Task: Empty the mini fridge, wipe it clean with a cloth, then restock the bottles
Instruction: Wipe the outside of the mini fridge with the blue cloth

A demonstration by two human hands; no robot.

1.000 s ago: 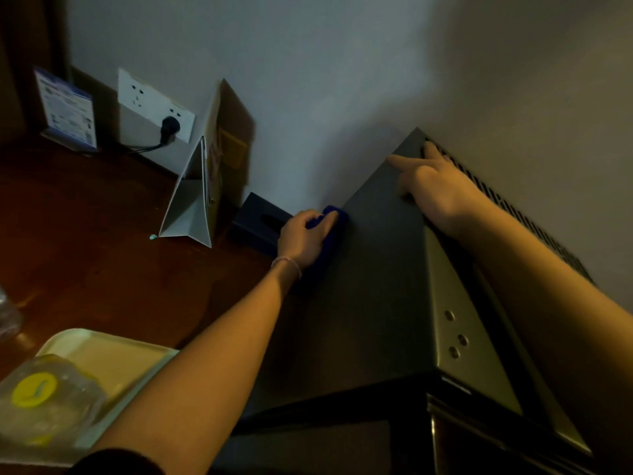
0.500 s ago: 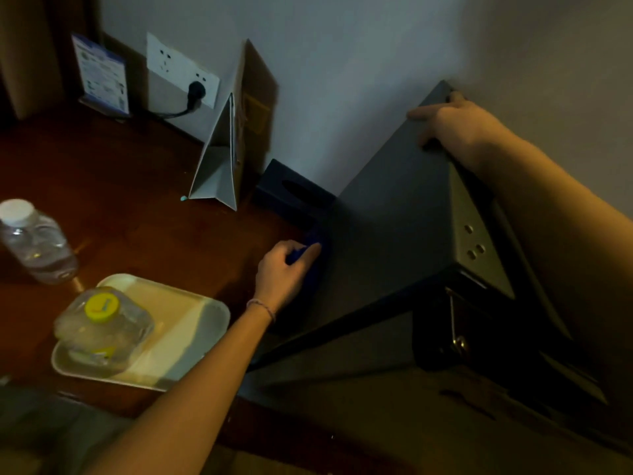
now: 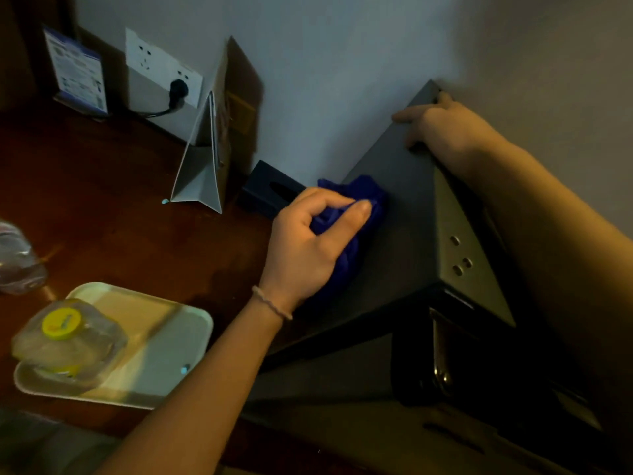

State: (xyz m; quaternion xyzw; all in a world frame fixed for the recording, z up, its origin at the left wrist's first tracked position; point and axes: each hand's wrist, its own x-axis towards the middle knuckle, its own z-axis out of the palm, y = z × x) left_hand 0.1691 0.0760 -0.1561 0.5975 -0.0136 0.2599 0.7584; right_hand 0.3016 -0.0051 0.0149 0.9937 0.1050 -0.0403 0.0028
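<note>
Right now the blue cloth (image 3: pixel 356 207) is bunched against the dark side panel of the mini fridge (image 3: pixel 404 214), low on that panel's back portion, close to the wall. The left hand (image 3: pixel 308 248) has its fingers and thumb curled round the cloth and presses it to the metal. The right hand (image 3: pixel 442 126) rests up at the fridge's far top corner, fingers bent over the edge there, seemingly steadying the cabinet; it carries nothing else.

From the left hand, most of the panel not under the cloth runs up toward the right hand and forward toward the front edge, so the panel's long axis lies roughly along the left forearm. That hand is the nearer one for any stroke along it. The task looks mid-wipe, with restocking yet to come.

Left of the fridge, on the brown tabletop (image 3: pixel 120 207), a pale tray (image 3: pixel 161 354) holds a bottle with a yellow cap (image 3: pixel 65 341); another bottle (image 3: pixel 17 262) shows at the left edge. A dark tissue box (image 3: pixel 267 190) sits just beside the fridge, and a folded card stand (image 3: pixel 205 166) stands near a wall socket (image 3: pixel 161 70).
</note>
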